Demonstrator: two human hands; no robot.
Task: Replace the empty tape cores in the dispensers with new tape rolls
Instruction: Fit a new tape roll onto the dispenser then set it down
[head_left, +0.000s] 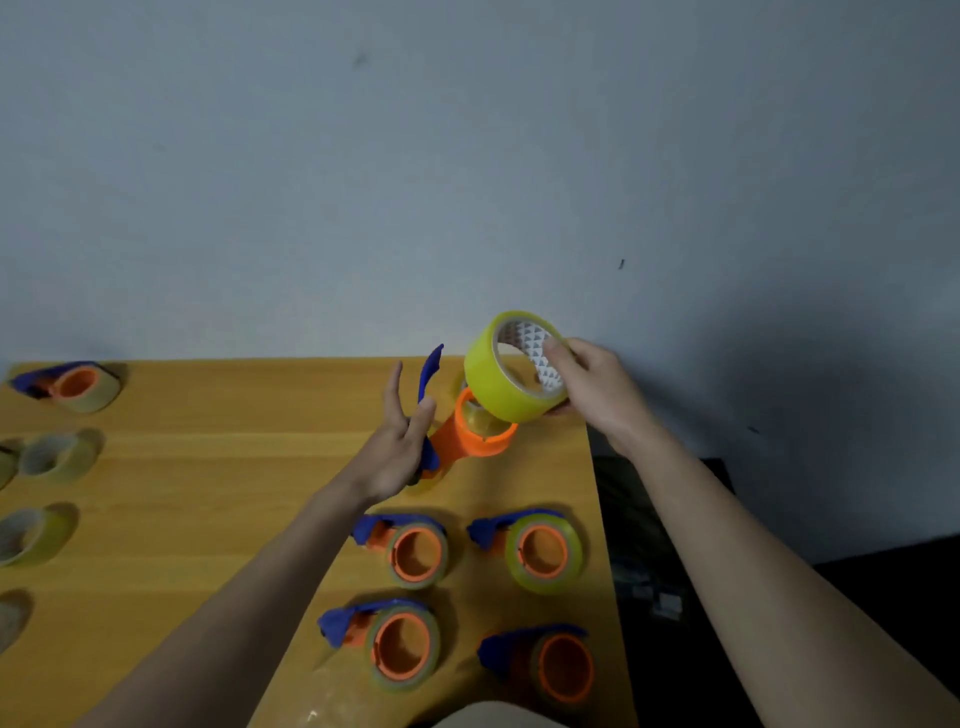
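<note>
Dim, soft-focus wide-angle view, edges bowed and smeared, perhaps motion-blurred, deep shadow at lower right.

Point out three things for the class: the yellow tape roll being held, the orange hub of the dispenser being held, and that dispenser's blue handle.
yellow tape roll (488, 382): head view, on its outer yellow band.
orange hub (480, 441): head view, on its orange side wall.
blue handle (431, 371): head view, on its upper blue part.

The right hand (587, 384) is raised, fingers and thumb curled in a grip. To its left the left hand (397, 441) is lower, fingers straight and spread, both forearms bare.
</note>
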